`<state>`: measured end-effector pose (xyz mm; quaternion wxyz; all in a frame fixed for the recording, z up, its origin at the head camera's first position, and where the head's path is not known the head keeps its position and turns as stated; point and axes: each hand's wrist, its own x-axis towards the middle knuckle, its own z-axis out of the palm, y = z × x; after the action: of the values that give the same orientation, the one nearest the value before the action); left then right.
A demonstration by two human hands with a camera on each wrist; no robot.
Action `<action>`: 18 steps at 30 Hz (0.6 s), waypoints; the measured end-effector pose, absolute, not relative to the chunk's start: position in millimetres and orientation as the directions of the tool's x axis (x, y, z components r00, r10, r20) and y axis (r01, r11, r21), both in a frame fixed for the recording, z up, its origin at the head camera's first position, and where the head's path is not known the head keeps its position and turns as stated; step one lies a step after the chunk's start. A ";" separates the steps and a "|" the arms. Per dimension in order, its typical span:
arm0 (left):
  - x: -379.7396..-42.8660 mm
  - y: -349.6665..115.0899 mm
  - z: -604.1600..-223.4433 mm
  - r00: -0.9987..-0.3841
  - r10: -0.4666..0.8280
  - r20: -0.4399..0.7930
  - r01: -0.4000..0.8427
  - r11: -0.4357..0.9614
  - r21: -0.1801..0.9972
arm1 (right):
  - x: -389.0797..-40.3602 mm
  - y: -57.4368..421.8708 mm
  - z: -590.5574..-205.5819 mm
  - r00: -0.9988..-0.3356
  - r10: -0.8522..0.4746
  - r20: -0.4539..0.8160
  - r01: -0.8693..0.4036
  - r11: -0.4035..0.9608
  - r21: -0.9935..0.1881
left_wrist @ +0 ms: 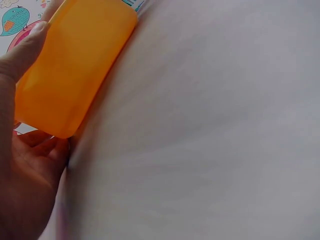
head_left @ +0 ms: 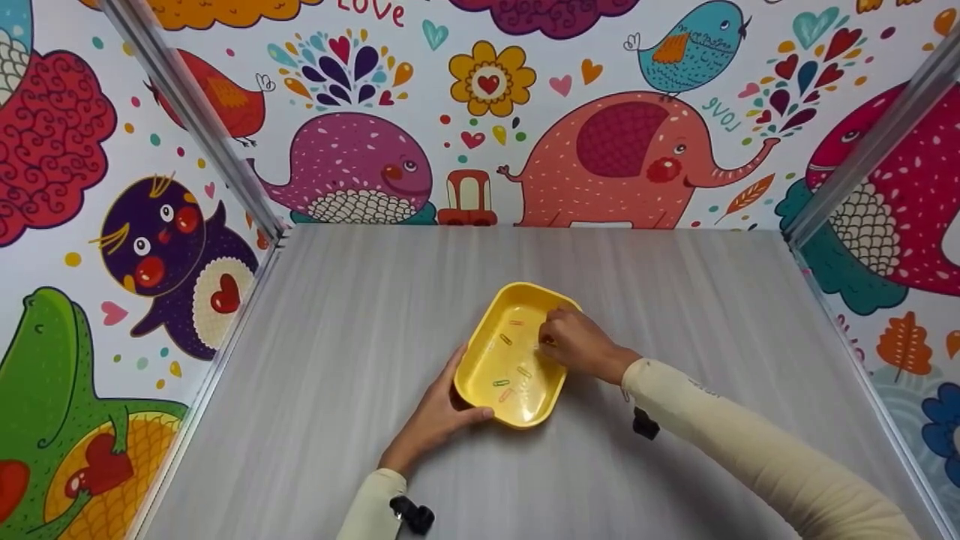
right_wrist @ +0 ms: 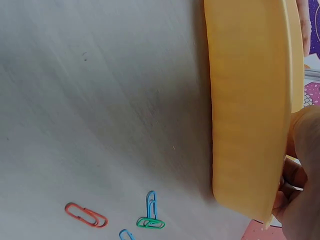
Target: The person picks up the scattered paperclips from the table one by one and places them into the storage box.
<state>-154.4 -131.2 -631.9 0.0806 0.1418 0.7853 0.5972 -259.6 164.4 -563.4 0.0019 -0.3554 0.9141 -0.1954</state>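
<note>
A yellow plastic tray (head_left: 480, 341) with rounded corners stands at the middle of the table. Inside it lie several paper clips, among them a green clip (head_left: 501, 383) and a red clip (head_left: 516, 322). My left hand (head_left: 439, 412) grips its near left corner, thumb on the rim and fingers along the outer side, as the tray's orange-looking wall (left_wrist: 75, 70) in the left wrist view confirms. Over the right rim, my right hand (head_left: 581, 345) reaches into the tray with curled fingers. Whether those fingertips pinch a clip is hidden.
Outside the tray, the right wrist view has a red paper clip (right_wrist: 86, 215), a blue paper clip (right_wrist: 151, 204) and a green paper clip (right_wrist: 150, 223) on the grey table (head_left: 345, 322). Walls printed with cartoon animals (head_left: 360, 165) and metal rails (head_left: 202, 127) border the table.
</note>
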 end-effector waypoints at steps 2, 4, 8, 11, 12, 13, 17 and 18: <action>-154.5 -131.3 -632.0 -0.948 0.317 0.041 0.124 0.247 0.961 | -260.2 162.2 -563.6 -0.744 -0.655 0.130 -0.651 0.668 -0.362; -154.7 -131.4 -632.5 -0.948 0.316 0.039 0.121 0.247 0.961 | -260.5 160.2 -563.8 -0.741 -0.660 0.125 -0.651 0.659 -0.376; -155.1 -131.3 -632.3 -0.946 0.321 0.041 0.126 0.251 0.960 | -260.7 157.7 -565.3 -0.731 -0.670 0.126 -0.658 0.645 -0.387; -155.3 -131.4 -631.9 -0.945 0.325 0.048 0.137 0.256 0.957 | -260.2 155.7 -566.0 -0.738 -0.665 0.115 -0.650 0.653 -0.388; -155.3 -131.5 -631.6 -0.944 0.325 0.051 0.140 0.256 0.957 | -259.9 155.0 -565.8 -0.744 -0.660 0.105 -0.640 0.659 -0.396; -155.1 -131.4 -631.3 -0.945 0.323 0.048 0.136 0.256 0.957 | -259.4 154.1 -565.2 -0.750 -0.654 0.098 -0.631 0.663 -0.404; -154.8 -130.8 -630.6 -0.947 0.318 0.043 0.129 0.255 0.958 | -255.7 153.2 -560.8 -0.767 -0.634 0.100 -0.605 0.661 -0.444; -154.8 -130.6 -630.5 -0.947 0.318 0.043 0.130 0.257 0.958 | -254.4 153.7 -559.6 -0.767 -0.632 0.114 -0.607 0.656 -0.448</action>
<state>-154.8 -130.6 -630.5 0.0792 0.1420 0.7887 0.5929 -254.4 153.7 -559.6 0.0259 -0.3407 0.9096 -0.2365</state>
